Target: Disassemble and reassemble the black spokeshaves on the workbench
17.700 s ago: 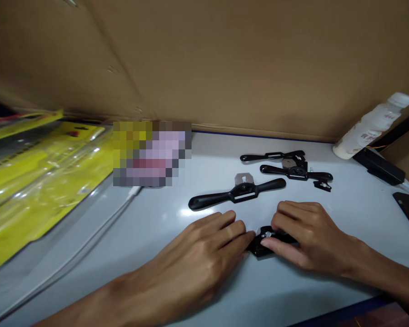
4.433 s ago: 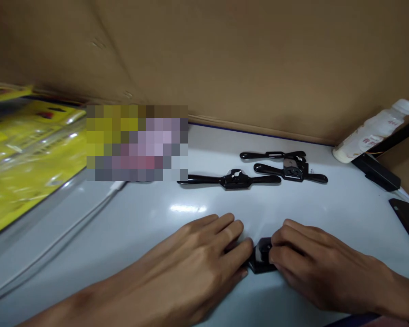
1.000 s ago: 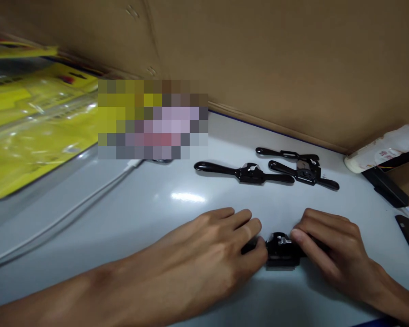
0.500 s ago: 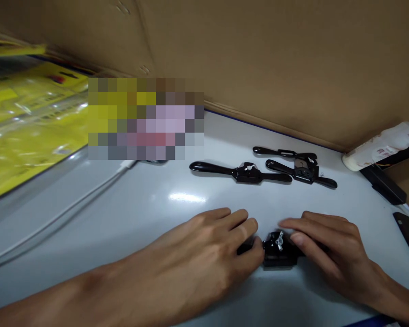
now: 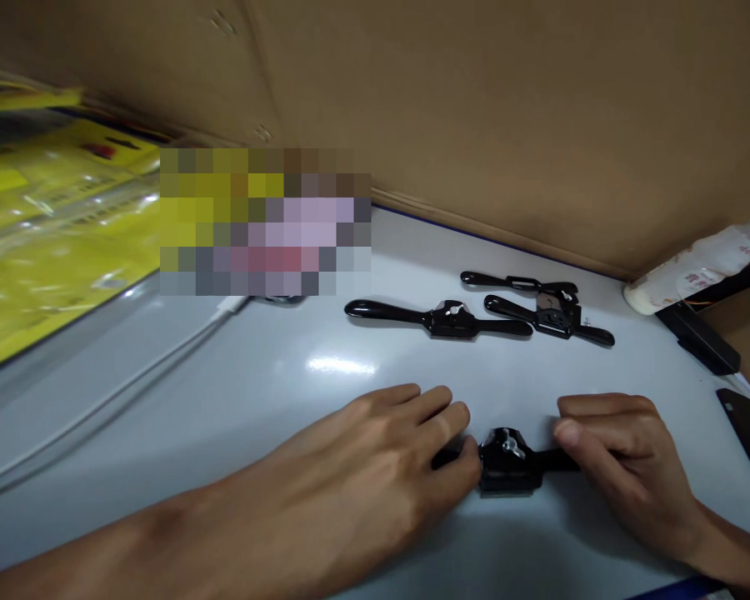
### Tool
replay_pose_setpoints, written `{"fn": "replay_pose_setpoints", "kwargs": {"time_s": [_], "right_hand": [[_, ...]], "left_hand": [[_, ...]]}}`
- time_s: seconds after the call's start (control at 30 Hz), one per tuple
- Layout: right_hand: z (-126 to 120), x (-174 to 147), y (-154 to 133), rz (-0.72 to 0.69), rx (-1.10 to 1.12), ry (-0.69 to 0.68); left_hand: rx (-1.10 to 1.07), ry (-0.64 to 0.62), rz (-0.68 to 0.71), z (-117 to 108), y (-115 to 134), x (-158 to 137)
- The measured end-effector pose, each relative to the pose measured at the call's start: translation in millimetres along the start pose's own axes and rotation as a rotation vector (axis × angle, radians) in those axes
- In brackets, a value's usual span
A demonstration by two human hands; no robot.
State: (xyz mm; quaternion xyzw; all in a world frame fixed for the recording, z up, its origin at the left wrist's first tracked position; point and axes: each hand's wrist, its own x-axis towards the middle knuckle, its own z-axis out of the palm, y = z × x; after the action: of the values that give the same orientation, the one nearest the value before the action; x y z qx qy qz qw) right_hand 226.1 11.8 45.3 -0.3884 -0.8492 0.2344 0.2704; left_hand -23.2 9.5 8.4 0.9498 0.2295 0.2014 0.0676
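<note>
A black spokeshave (image 5: 506,473) with a silver wing screw is in front of me, low in the head view. My left hand (image 5: 406,458) is closed round its left handle, the thumb close against the tool's body. Fingers curled, my right hand (image 5: 625,450) is closed at the right handle (image 5: 556,461); the handle's outer end is hidden behind the hand. The right thumb and index finger are together above the handle, apart from the wing screw. A blade edge shows along the body's near side.
Behind lie another assembled spokeshave (image 5: 453,320) and black spokeshave parts (image 5: 553,315), with a small screw beside them. Yellow packaging (image 5: 56,242) and a white cable (image 5: 131,379) are on the left. A bottle (image 5: 693,267) leans at the right by a cardboard wall (image 5: 475,108).
My right index finger has curled in and the right hand has drawn back from the wing screw, uncovering the right handle. The wing screw has turned. The left hand keeps its grip.
</note>
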Motion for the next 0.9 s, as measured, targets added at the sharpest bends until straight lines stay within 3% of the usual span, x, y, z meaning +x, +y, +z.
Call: {"fn": "replay_pose_setpoints", "kwargs": {"time_s": [0.2, 0.4, 0.53, 0.73, 0.9], "right_hand": [[-1.7, 3.2, 0.6, 0.032, 0.054, 0.034], [3.8, 0.0, 9.9, -0.026, -0.057, -0.042], [-4.1, -1.6, 17.4, -0.109, -0.146, -0.190], [-23.5, -2.5, 11.0, -0.023, -0.294, -0.495], [-24.4, -1.5, 6.8, -0.014, -0.280, -0.573]], "left_hand": [[0.013, 0.031, 0.002, 0.9, 0.7, 0.6], [0.047, 0.035, -0.017, 5.8, 2.8, -1.2], [0.094, 0.054, -0.005, 6.7, 4.0, -2.9], [0.054, 0.017, -0.029, 1.8, 2.8, -2.3], [-0.007, -0.022, -0.034, -2.6, 1.6, 1.1]]}}
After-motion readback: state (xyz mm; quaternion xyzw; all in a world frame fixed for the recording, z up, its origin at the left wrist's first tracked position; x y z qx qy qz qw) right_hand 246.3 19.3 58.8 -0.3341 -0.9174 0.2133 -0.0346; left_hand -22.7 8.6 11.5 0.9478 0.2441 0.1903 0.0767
